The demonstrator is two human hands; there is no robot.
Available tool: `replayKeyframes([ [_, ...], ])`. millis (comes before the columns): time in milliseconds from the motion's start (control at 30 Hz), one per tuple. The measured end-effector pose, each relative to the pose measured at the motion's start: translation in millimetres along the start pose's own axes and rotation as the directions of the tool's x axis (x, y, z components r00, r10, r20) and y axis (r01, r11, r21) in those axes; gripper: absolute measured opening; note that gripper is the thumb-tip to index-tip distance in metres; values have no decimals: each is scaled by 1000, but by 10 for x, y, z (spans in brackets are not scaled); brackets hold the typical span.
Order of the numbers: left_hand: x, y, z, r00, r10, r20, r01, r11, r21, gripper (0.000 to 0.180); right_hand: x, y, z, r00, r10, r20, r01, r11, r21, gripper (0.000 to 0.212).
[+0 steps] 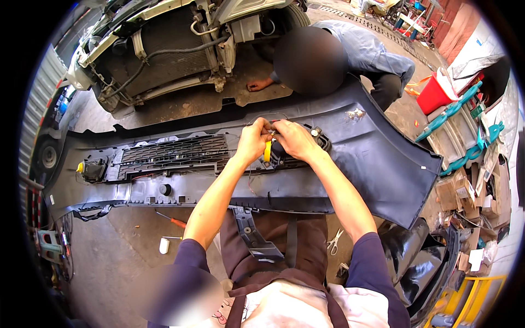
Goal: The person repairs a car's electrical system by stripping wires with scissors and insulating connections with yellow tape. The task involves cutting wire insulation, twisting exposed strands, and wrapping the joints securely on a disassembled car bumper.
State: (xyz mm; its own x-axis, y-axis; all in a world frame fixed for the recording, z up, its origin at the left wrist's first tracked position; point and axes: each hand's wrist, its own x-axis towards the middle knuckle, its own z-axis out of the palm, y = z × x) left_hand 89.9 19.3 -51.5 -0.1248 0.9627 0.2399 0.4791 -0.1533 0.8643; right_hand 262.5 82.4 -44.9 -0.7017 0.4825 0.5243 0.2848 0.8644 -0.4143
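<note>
— What do the two hands hold at this moment?

— The left hand (252, 140) and the right hand (295, 139) meet over the inner side of a dark car bumper (377, 158) lying face down on the concrete floor (109, 262). Both hands are curled, fingertips pinched together on thin wires (272, 130) just above a yellow bulb fitting (267, 151) at the black fog lamp housing (320, 139).

— Where does that lamp sit on the bumper?

— Right of the long black grille (175, 153), near the bumper's middle. A second lamp with a yellow part (87, 168) shows at the far left end.

— And around the worker?

— Beyond the bumper, a second person in grey-blue overalls (372, 54) crouches with a hand (257, 85) on the floor, beside a white vehicle (158, 49) with its front stripped bare. On the floor near the worker's knees lie an orange-handled screwdriver (172, 220), a small white roll (164, 245) and a pair of scissors (334, 241). A red bucket (435, 94) stands well apart at right.
</note>
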Motion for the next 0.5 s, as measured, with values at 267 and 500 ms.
replayKeyframes([
  [267,47,-123,-86,992,-53,112,67,989,-129,23,32,19,-23,986,-116,119,133,980,-146,8],
  [500,31,-260,-186,949,-95,302,165,962,-217,37,12,23,-17,960,-172,222,246,896,-370,19],
])
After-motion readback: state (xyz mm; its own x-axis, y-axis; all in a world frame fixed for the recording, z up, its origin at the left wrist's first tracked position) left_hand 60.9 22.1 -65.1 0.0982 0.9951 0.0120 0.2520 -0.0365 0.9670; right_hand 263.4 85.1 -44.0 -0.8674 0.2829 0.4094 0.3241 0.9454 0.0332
